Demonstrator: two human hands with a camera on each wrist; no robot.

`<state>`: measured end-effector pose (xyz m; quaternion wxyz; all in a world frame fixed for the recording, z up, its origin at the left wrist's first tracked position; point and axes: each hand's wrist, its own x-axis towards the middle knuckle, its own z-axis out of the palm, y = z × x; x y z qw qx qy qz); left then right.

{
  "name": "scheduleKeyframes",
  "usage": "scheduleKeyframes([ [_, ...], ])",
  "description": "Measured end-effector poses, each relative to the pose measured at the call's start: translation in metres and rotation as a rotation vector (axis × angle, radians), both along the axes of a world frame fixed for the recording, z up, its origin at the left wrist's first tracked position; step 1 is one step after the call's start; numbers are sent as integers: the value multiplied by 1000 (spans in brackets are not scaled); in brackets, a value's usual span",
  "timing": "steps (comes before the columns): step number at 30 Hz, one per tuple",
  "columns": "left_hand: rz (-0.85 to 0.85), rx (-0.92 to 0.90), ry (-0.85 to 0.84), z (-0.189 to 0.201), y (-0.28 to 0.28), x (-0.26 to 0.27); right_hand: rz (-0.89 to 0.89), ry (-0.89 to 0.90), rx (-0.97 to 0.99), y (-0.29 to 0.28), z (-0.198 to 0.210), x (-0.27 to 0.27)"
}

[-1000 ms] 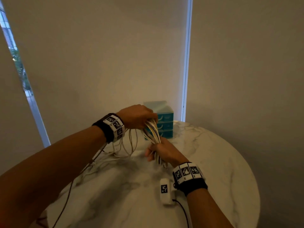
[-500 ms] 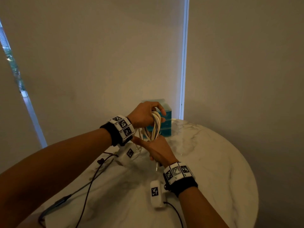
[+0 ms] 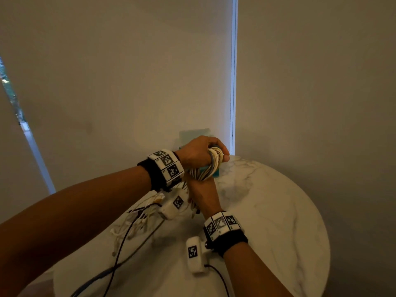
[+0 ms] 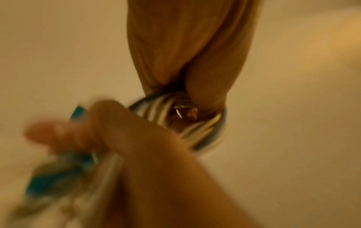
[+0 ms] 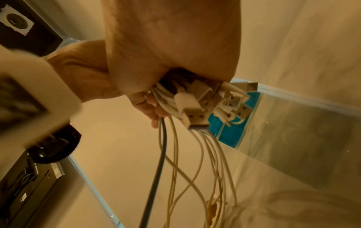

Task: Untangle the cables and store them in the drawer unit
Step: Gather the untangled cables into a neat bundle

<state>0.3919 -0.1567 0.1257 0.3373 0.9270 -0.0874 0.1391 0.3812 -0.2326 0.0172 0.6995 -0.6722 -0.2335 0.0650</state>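
A bundle of white and grey cables (image 3: 211, 167) is held up between my hands above the round marble table (image 3: 278, 211). My left hand (image 3: 214, 150) grips the bundle's top loop, and my right hand (image 3: 201, 189) grips it just below. In the left wrist view the loop (image 4: 162, 108) wraps under the fingers. In the right wrist view, several USB plugs (image 5: 205, 104) stick out of my right fist and loose strands (image 5: 195, 162) hang down. The teal drawer unit (image 3: 216, 173) stands behind the hands, mostly hidden; its front (image 5: 230, 132) shows to the right wrist camera.
Loose white cable ends (image 3: 137, 221) trail over the table's left side, crossed by black leads (image 3: 120, 254) from the wrist cameras. Pale roller blinds (image 3: 128, 82) hang right behind the table. The table's right half (image 3: 289, 243) shows bare marble.
Both hands have risen and closed together with the bundle. The left hand moved right to above the right hand, in front of the drawer unit, drawing the slack strands in.
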Motion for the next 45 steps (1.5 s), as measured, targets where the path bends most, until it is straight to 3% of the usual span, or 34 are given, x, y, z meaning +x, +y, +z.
scheduleKeyframes([
  [2,-29,315,-97,12,4,-3,-21,74,-6,-3,3,3],
  [5,-4,807,-238,30,12,-5,-16,47,-62,-12,8,11],
  [8,20,1073,-299,40,13,-7,88,-66,-222,-18,12,11],
  [11,-78,1341,-347,38,5,-5,130,-163,-368,-18,7,8],
  [13,-95,1386,-368,34,2,-3,156,-156,-402,-21,6,7],
  [17,-6,918,-385,31,8,0,112,-83,-345,-24,12,9],
  [19,-34,928,-437,30,12,3,129,-90,-376,-23,13,8],
  [21,-84,1086,-497,27,11,4,134,-121,-399,-22,12,9],
  [23,-71,1056,-523,30,6,2,83,-146,-361,-21,11,12],
  [26,40,743,-374,33,5,-3,-40,-110,-246,-24,15,17],
  [30,-71,210,102,5,31,-9,-73,143,76,-37,18,31],
  [32,-175,156,295,-17,31,-19,-46,209,204,-38,17,37],
  [35,-307,45,483,-41,27,-30,-41,225,181,-38,18,37],
  [37,-246,11,529,-42,32,-33,-58,214,155,-40,19,37],
  [41,-171,259,425,-31,59,-31,-79,111,77,-47,16,44],
  [45,-186,-107,389,-35,68,-31,-141,40,92,-46,16,49],
])
